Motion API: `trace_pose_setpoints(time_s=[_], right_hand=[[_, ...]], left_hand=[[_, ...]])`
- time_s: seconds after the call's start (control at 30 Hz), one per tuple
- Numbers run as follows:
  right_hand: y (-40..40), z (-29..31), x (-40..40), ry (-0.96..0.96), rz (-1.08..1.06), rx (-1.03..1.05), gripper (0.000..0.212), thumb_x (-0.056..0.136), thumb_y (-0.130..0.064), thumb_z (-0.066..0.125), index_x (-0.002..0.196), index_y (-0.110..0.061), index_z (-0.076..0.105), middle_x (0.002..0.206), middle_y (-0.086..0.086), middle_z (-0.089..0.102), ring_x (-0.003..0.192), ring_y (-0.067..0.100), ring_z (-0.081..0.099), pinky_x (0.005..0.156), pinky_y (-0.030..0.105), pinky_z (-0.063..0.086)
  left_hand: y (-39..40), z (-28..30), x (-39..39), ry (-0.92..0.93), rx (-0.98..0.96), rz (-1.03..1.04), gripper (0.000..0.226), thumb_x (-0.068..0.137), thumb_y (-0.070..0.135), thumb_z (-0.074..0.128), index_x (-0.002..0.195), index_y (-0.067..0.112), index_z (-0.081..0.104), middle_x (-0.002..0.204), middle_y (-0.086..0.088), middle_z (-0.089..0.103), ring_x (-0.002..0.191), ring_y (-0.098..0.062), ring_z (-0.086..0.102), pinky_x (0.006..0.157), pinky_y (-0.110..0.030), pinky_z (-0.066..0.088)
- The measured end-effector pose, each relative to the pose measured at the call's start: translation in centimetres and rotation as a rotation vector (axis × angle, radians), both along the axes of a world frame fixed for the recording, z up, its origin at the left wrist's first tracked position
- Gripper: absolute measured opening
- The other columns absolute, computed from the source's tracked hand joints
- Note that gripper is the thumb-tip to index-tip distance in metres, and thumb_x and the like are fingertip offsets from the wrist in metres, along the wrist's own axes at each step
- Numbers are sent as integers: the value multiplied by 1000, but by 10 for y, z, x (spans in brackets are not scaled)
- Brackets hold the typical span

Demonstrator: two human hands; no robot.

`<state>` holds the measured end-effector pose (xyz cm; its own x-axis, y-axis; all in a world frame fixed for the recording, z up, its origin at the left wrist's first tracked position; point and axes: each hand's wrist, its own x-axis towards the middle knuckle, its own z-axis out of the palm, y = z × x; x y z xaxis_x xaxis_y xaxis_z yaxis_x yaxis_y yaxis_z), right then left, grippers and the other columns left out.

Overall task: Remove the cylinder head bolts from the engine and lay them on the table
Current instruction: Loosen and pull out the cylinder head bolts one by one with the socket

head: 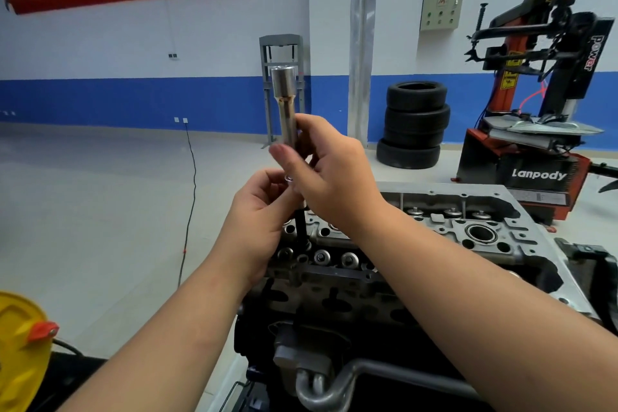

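The right hand [329, 174] grips a long socket [285, 104]; the left hand [259, 207] pinches a cylinder head bolt [302, 224] beneath. Best pulled straight apart above the engine [434, 244].

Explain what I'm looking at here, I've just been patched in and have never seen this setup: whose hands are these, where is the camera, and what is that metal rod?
There is no machine arm here: a person works with bare hands, and the one picture comes from a camera on their head, looking forward and down.

The right hand grips a long shiny socket tool, held upright. The left hand pinches the top of a dark bolt just below it; the bolt's lower end reaches down toward the engine, and I cannot tell whether it is fully out of its hole.

The engine's grey top is open, showing rows of round metal parts. Behind stand stacked tyres and a red and black tyre machine.
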<state>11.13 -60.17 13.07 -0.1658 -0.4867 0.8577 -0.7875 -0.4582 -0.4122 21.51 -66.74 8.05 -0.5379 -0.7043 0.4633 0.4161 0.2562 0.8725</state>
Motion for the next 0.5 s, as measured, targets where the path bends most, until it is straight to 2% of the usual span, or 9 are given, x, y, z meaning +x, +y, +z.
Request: trace_pose_setpoints(time_s=[0.07,0.13,0.2,0.27,0.37,0.43,0.5], right_hand=[[-1,0,0,-4,19,46,28,101,-19,57,126,-7,59,87,0,72,76,16,68,71,38,55],[-1,0,2,8,19,95,42,104,-20,48,144,-9,46,98,-1,75,86,17,72,80,40,56],[0,0,4,11,32,120,51,104,-23,44,153,-10,33,103,-1,75,87,17,71,83,40,56],[0,0,2,8,42,89,50,101,-28,52,147,-11,41,95,-1,73,76,12,68,75,38,56],[0,-1,0,41,13,-27,34,95,-26,66,122,-6,59,81,-4,65,64,5,57,63,27,49],[-1,-2,0,41,5,-11,28,98,-21,60,120,-4,60,84,-2,70,69,10,63,66,33,53],[-2,-2,2,10,13,44,32,102,-20,51,131,-5,54,93,0,74,83,15,70,76,40,56]], left_hand=[[-1,0,1,-19,-6,-24,36,89,39,61,111,13,70,93,1,77,86,-11,72,77,-24,58],[-1,0,3,-34,3,-62,37,92,42,52,108,16,71,94,2,77,90,-11,72,82,-27,59],[-1,0,4,-34,3,-77,36,93,41,51,108,15,71,95,0,78,92,-13,73,86,-30,59],[1,1,5,-26,-13,-71,35,92,39,56,113,14,71,97,-3,77,91,-15,73,83,-29,59],[2,1,4,0,-17,-41,46,86,35,65,119,3,65,95,-7,75,85,-16,73,79,-29,58],[2,1,4,-5,-15,-41,43,87,37,63,116,5,66,92,-2,76,84,-13,73,77,-26,58],[-1,-1,4,-25,-6,-70,40,94,40,53,113,10,68,96,0,77,91,-12,72,80,-27,59]])
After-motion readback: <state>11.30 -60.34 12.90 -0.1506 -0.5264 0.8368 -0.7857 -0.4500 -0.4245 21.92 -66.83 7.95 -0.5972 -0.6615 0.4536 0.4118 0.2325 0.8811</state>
